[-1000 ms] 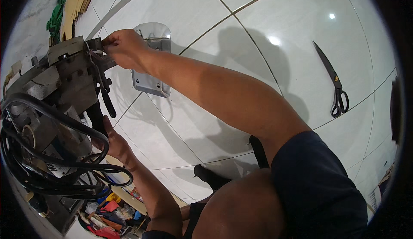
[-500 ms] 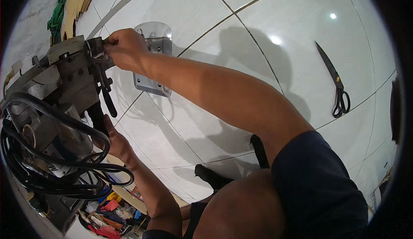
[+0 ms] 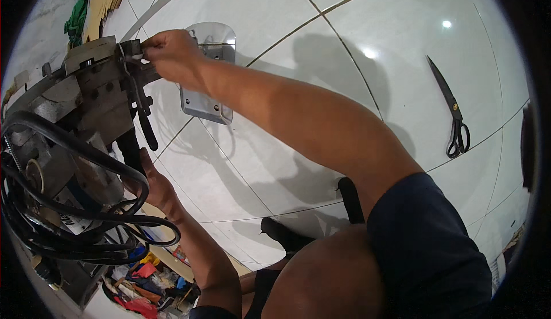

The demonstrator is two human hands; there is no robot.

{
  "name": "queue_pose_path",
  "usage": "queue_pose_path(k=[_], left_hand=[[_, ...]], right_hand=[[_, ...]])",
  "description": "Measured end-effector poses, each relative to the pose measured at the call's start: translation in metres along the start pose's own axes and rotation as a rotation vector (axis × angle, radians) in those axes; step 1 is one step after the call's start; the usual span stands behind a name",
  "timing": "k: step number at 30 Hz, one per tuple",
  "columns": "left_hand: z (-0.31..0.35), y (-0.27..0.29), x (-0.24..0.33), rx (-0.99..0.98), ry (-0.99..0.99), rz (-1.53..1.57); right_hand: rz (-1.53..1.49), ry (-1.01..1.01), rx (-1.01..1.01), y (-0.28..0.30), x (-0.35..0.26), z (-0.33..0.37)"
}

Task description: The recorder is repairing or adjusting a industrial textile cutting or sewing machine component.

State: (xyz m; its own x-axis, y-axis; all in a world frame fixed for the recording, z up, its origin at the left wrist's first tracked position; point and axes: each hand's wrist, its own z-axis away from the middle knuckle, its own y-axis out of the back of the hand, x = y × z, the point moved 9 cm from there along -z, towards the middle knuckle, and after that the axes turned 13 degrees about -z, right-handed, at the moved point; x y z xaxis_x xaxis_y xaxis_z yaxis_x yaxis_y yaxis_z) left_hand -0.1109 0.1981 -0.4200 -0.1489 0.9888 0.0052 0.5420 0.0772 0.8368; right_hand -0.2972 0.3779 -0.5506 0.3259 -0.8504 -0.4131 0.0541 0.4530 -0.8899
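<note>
A fabric cutting machine [image 3: 100, 101] with a grey metal body lies on its side at the left. My left hand [image 3: 158, 190] is closed round its black handle [image 3: 131, 149], thumb up along it; the other fingers are mostly hidden behind the machine. My right hand [image 3: 175, 55] reaches across to the head's far end, fingers pinched at a small dark metal block [image 3: 132, 49]; what lies between the fingertips is hidden. Beneath the right wrist shows the shiny base plate [image 3: 206, 109]. A black-tipped lever [image 3: 146, 126] hangs between my two hands.
Thick black cable [image 3: 80, 147] loops over the machine's near side. Large black-handled scissors [image 3: 450, 109] lie on the white tiled floor [image 3: 275, 20] at right. Cloth scraps [image 3: 152, 284] are heaped at lower left. Brown cardboard [image 3: 106, 0] and green cloth [image 3: 77, 14] stand at upper left.
The machine and my right hand appear slightly higher and further right, as does the floor, so the view has shifted a little. Both hands keep their places on the machine.
</note>
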Motion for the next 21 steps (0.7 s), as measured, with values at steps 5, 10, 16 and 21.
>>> queue_pose_path(k=[5, 10, 16, 21], left_hand=[[-0.002, -0.005, 0.011, -0.007, 0.276, 0.142], [0.017, -0.01, -0.012, -0.037, -0.273, -0.152], [-0.002, -0.003, 0.014, -0.069, 0.088, -0.077], [-0.003, 0.002, 0.015, -0.1, 0.3, -0.053]], right_hand=[[-0.097, 0.006, -0.083, 0.003, 0.001, -0.003], [-0.078, -0.056, -0.151, -0.01, 0.003, -0.003], [-0.195, -0.167, -0.059, -0.004, 0.009, 0.003], [-0.27, -0.211, -0.008, -0.004, 0.01, 0.009]])
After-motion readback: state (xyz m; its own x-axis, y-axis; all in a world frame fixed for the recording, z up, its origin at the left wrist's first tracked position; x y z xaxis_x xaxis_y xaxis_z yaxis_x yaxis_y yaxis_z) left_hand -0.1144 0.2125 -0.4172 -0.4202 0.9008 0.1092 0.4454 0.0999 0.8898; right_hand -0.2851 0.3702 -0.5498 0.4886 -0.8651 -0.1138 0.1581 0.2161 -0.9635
